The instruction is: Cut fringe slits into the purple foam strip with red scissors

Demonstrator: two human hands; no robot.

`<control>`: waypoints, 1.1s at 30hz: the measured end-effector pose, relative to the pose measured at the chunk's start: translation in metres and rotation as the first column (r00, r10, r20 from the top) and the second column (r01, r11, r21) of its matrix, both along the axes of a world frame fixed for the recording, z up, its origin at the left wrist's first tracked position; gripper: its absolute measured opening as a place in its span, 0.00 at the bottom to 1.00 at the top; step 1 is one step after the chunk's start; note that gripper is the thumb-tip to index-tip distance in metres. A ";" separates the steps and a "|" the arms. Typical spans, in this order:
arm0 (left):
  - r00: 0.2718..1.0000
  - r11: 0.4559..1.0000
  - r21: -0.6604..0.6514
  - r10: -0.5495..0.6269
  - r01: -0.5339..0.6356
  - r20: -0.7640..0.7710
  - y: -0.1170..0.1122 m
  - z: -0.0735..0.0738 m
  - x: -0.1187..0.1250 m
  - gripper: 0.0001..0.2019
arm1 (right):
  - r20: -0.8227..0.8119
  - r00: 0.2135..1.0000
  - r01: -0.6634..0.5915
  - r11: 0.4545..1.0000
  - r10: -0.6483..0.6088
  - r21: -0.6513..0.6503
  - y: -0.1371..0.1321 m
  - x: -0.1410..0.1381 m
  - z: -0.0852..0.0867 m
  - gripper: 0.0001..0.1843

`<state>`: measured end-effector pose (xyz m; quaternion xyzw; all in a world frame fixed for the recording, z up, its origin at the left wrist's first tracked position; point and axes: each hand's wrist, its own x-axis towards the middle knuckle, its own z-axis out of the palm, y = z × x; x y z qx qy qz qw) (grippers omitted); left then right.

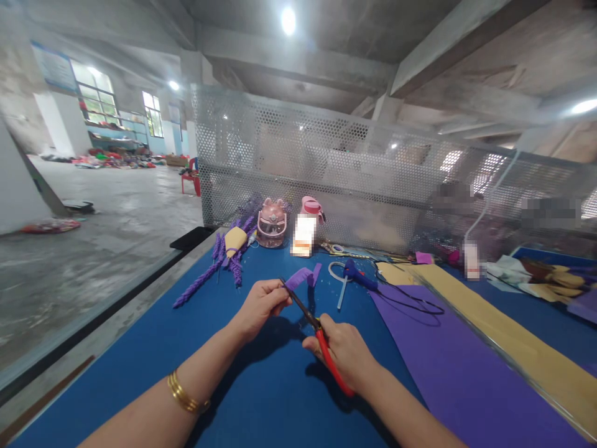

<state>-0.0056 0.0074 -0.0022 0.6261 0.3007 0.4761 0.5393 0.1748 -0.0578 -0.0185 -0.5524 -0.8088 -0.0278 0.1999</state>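
Observation:
My left hand [267, 303] pinches one end of a narrow purple strip [302, 277], whose free end curls away to the right above the blue table [261, 379]. Closed around red-handled scissors [329, 361], my right hand [347, 351] holds their dark blades at the strip, close to my left fingertips. The exact line where blade and strip meet is partly hidden by the fingers. Beyond my hands lies a bunch of purple lavender-like stems [203, 287] with a yellowish wrap [235, 241].
A blue glue gun [357, 274] with a black cord lies behind my right hand. Purple sheet [448, 354] and tan sheet [508, 317] cover the right side. A pink clear bottle [272, 225] and another pink-lidded bottle [311, 206] stand before a perforated metal screen [336, 162].

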 end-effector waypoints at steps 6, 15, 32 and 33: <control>1.000 1.000 -0.004 0.000 0.000 -0.004 0.001 -0.001 0.000 0.10 | 0.012 1.000 0.016 1.000 -0.016 -0.015 0.000 0.000 -0.002 0.29; 0.997 0.999 -0.004 0.053 -0.053 -0.053 -0.001 0.003 0.001 0.09 | 0.011 0.997 0.081 0.991 -0.080 -0.109 -0.003 -0.003 0.004 0.17; 0.995 0.998 0.013 0.055 -0.054 -0.085 -0.004 0.005 0.002 0.10 | -0.013 1.000 0.003 1.000 -0.003 -0.012 -0.001 -0.001 -0.002 0.21; 0.995 0.998 0.012 0.055 -0.055 -0.084 -0.005 0.005 0.002 0.10 | -0.020 1.000 -0.003 1.000 0.003 -0.001 -0.001 -0.001 -0.003 0.22</control>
